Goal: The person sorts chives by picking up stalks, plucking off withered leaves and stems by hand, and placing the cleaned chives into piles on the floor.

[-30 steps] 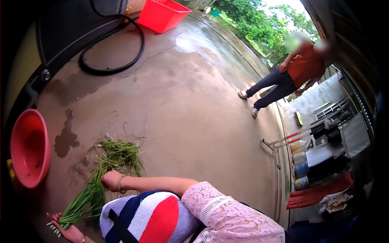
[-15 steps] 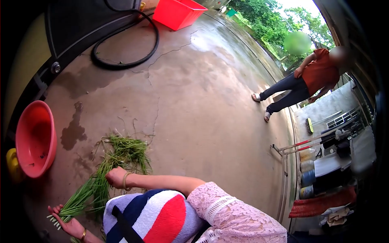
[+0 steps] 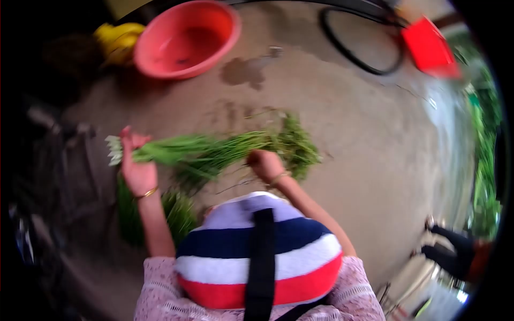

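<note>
Long green stalks (image 3: pixel 187 147) stretch across the ground in front of me, white ends at the left and a tangled leafy end at the right. My left hand (image 3: pixel 138 166) is wrapped round the bunch near its white ends. Over the leafy part, my right hand (image 3: pixel 265 165) is closed; what it holds, if anything, is hidden. More green stalks (image 3: pixel 179 214) lie beside my left forearm, partly behind it. A striped cushion-like thing (image 3: pixel 257 251) with a black strap lies against my front, between my arms.
Beyond the stalks stands a red basin (image 3: pixel 187 40) beside a yellow object (image 3: pixel 119 40). A black hose (image 3: pixel 350 51) loops on the wet concrete near a red crate (image 3: pixel 428 48). At the lower right stands a person (image 3: pixel 452 254) in dark trousers, partly cut off.
The view has turned left, so the basin now appears at the top and the person at the lower right. Both hands remain at the stalks.
</note>
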Available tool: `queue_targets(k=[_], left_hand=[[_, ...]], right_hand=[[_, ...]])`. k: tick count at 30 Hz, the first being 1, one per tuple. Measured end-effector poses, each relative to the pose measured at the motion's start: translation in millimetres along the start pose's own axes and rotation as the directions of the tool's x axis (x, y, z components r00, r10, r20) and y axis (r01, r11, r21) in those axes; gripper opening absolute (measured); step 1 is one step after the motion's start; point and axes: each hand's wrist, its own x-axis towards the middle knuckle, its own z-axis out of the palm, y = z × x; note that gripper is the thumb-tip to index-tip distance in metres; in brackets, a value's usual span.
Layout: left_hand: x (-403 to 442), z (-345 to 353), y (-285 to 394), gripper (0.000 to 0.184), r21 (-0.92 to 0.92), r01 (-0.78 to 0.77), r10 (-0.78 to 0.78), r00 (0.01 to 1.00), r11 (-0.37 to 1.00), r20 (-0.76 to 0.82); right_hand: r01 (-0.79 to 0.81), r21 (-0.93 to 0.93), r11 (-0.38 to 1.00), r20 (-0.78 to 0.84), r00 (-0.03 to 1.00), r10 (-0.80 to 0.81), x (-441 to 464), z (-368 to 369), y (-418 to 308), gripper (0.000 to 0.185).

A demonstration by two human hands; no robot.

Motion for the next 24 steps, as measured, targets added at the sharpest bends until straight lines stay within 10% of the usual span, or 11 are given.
queue_targets(k=[11,24], left_hand=[[2,-4,27,0.023,0.046,-0.128,0.134,0.979,0.991,-0.152],[11,-39,44,0.021,-0.45,-0.119,0.033,0.98,0.885,-0.194]], right_hand=[[0.02,0.121,0.992,-0.011,1.0,-0.019,-2,-15,-4,0.01],[0.036,0.115,0.993,-0.058,0.998,-0.029,4,-2,-1,0.014]])
